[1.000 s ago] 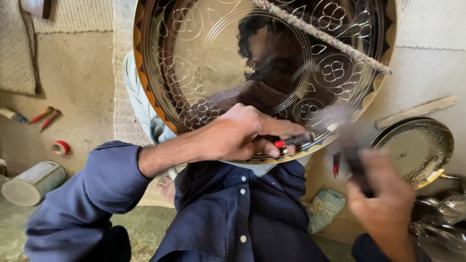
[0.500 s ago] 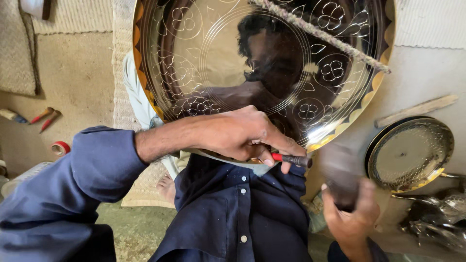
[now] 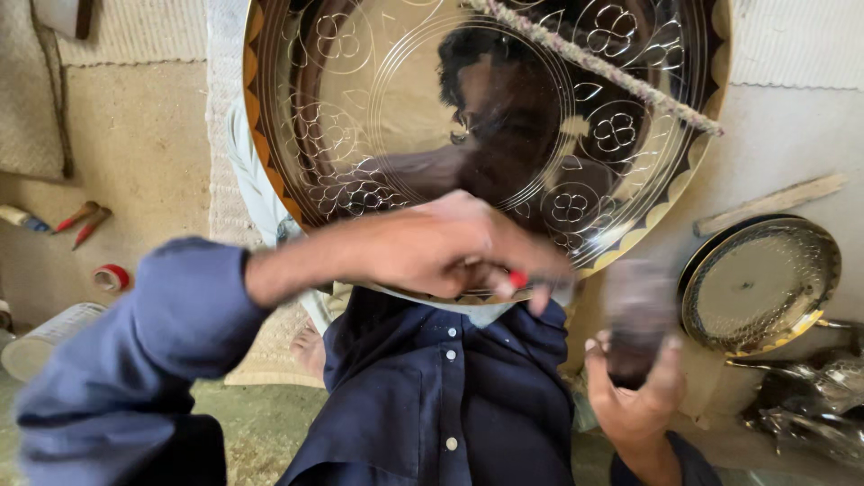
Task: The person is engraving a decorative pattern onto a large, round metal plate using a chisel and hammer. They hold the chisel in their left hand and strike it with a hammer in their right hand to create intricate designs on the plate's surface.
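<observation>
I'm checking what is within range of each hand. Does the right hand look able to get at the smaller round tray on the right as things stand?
Probably not at once: the right hand is closed around a blurred dark tool. The smaller round tray lies just beside it with nothing between, so the path looks free.

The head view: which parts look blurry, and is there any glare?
Head view: the right hand and the dark tool it holds are smeared by motion; the left hand is slightly soft; the engraved brass tray is sharp, mirror-bright, showing reflections.

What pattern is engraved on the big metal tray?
Engraved flowers, leaves and concentric rings on the big metal tray, with a dark zigzag rim; head view.
</observation>
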